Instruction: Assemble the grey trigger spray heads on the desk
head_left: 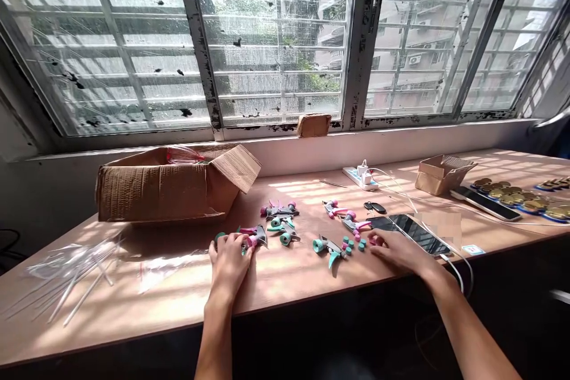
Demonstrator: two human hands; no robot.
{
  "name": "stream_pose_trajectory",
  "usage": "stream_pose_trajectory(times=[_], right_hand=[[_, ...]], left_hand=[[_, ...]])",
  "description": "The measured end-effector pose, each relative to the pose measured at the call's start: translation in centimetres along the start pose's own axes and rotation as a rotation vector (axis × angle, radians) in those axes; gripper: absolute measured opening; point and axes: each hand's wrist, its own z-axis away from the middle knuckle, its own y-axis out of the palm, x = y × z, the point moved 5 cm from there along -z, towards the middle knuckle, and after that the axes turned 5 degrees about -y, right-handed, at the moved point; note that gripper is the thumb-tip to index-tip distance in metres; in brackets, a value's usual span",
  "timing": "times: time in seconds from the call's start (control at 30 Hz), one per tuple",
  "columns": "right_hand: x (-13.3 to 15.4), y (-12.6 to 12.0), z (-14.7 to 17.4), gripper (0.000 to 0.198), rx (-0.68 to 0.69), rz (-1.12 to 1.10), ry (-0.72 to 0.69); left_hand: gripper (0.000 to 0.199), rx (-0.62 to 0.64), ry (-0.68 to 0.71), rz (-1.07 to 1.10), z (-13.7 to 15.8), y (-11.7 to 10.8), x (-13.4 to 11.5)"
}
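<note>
My left hand (230,254) is curled over trigger sprayer heads at the table's middle. A pink and grey trigger sprayer head (257,236) shows beside its fingers, and teal parts peek out around them. My right hand (398,249) is closed at the fingertips around a small pink cap (376,240). Just left of it lie several loose teal caps (351,244) and a teal and grey trigger sprayer head (328,247). Farther back are a teal sprayer head (284,229), pink ones (279,209) and another pink one (354,221). The palms' undersides are hidden.
An open cardboard box (151,193) stands at the back left, near clear plastic bags and white tubes (71,285). On the right are phones (418,233), charging cables, a power strip (360,179), a small carton (440,175) and gold discs (512,196). The table's front edge is close.
</note>
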Motion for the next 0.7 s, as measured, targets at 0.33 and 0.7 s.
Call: stream_pose_trajectory(times=[0.33,0.7], right_hand=[[0.1,0.8,-0.4,0.012,-0.097,-0.125,0.041],[12.2,1.7,-0.1,0.031,-0.286,-0.801,-0.224]], left_hand=[[0.023,0.013,0.025,0.242,-2.0,0.4,-1.5],[0.038,0.148,-0.311,1.555,2.1,1.5,-3.0]])
